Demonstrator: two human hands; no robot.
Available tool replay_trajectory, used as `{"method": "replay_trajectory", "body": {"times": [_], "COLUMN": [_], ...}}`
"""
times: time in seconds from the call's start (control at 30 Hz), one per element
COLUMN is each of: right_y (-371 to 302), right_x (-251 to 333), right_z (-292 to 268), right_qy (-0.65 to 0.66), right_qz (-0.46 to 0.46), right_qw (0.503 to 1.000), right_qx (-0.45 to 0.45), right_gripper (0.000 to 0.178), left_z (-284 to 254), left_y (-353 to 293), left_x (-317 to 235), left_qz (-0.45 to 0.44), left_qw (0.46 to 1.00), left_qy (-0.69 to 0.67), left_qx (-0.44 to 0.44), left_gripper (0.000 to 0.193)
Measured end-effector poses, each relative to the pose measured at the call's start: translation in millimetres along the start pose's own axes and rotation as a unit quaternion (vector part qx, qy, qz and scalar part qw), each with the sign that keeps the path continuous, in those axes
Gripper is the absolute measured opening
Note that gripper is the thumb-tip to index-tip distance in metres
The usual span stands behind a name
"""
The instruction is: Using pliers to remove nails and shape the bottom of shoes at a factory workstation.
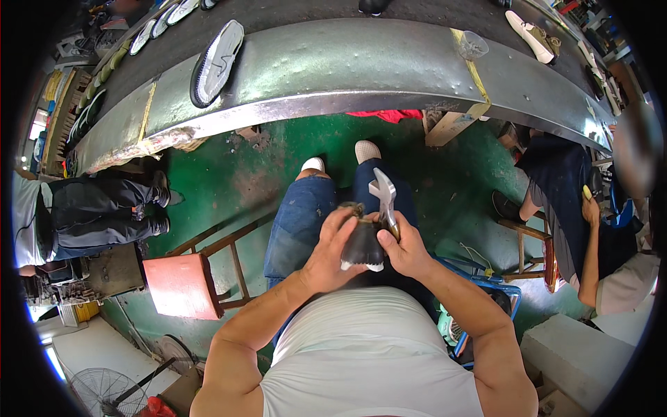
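Observation:
A dark shoe upper (pixel 356 244) with a white ragged lower edge is held up in front of my body, above my lap. My left hand (pixel 326 254) is wrapped round its left side, fingers curled over it. On the other side, my right hand (pixel 410 251) presses a thumb to the upper. That same hand grips silver lasting pincers (pixel 383 191), whose metal head points up and away from me. The pincers' handles are mostly hidden by my fingers, so how far the jaws part is hard to make out.
Ahead runs a metal-edged bench (pixel 333 62) bearing a shoe with its sole up (pixel 218 64), a clear cup (pixel 473 45) and beige shoes (pixel 529 36). A red-topped stool (pixel 182 285) stands at left. People sit on both sides; a fan (pixel 108 389) is lower left.

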State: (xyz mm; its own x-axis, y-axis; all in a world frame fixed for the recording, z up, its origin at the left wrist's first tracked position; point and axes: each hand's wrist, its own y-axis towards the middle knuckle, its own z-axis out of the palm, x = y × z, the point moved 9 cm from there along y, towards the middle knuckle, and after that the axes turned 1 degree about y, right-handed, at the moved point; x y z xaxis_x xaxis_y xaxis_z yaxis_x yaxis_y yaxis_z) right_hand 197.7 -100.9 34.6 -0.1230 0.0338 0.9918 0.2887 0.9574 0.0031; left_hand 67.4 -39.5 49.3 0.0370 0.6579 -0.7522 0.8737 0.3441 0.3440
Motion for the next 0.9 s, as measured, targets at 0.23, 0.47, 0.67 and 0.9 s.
{"method": "replay_trajectory", "body": {"times": [0.23, 0.47, 0.67, 0.9], "right_y": [7, -28, -31, -54], "right_x": [-29, -105, -95, -77], "right_z": [-24, 7, 1, -44], "right_qy": [-0.080, 0.094, 0.047, -0.079], "right_qz": [0.097, 0.292, 0.293, 0.310], "right_qw": [0.990, 0.951, 0.955, 0.946], "right_qx": [-0.060, -0.048, 0.002, 0.049], "right_gripper": [0.048, 0.040, 0.044, 0.031], "left_z": [-5, 22, 49, 67], "left_y": [10, -20, -34, -53], "left_x": [58, 106, 89, 79], "left_qz": [-0.178, -0.429, -0.467, -0.404], "left_qw": [0.983, 0.896, 0.760, 0.837], "left_qy": [-0.037, -0.114, -0.442, -0.339], "left_qx": [-0.041, 0.010, 0.095, 0.148], "left_gripper": [0.055, 0.030, 0.061, 0.104]}}
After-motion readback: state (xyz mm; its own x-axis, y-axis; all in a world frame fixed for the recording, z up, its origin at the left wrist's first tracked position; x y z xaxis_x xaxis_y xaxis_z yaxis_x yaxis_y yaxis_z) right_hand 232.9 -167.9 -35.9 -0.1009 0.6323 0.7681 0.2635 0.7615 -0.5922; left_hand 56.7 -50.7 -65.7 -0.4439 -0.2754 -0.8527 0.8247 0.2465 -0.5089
